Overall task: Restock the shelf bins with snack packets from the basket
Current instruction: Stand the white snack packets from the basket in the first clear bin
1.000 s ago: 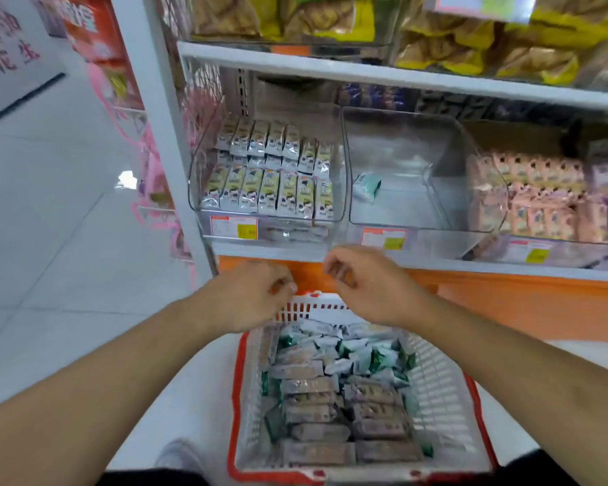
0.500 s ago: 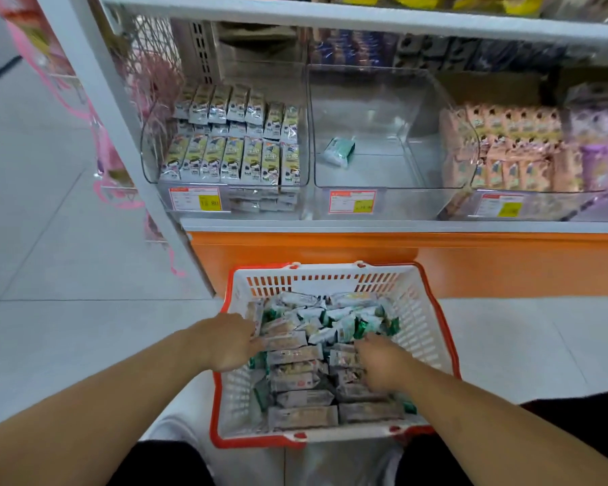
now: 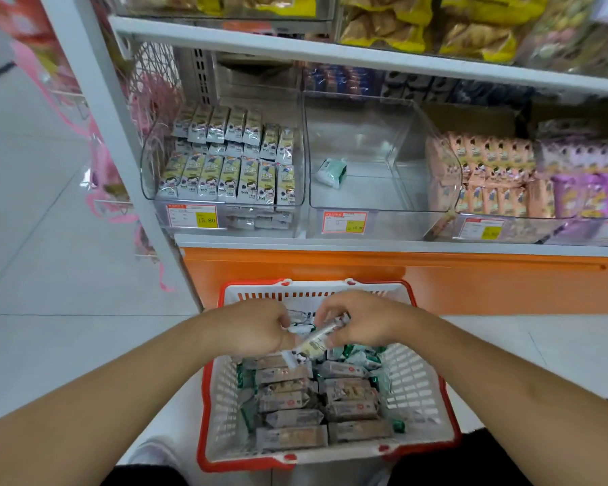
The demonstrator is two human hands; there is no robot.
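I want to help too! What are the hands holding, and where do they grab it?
The right hand pinches a snack packet near its upper end. The left hand grips other packets, mostly hidden.

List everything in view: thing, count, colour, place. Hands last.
basket: one, white with red rim, on the floor below the shelf
basket packets: many, grey-brown and green-white, in the basket
held packet: one, pale yellow-white, between both hands above the basket
left bin: one, clear, rows of yellow-white packets
middle bin: one, clear, nearly bare
green packet: one, green-white, in the middle bin
right bin: one, clear, peach packets
purple packets: several, far right
yellow bags: several, top shelf
price tags: several, red-yellow, bin fronts
left hand: holds the packet
right hand: pinches the packet
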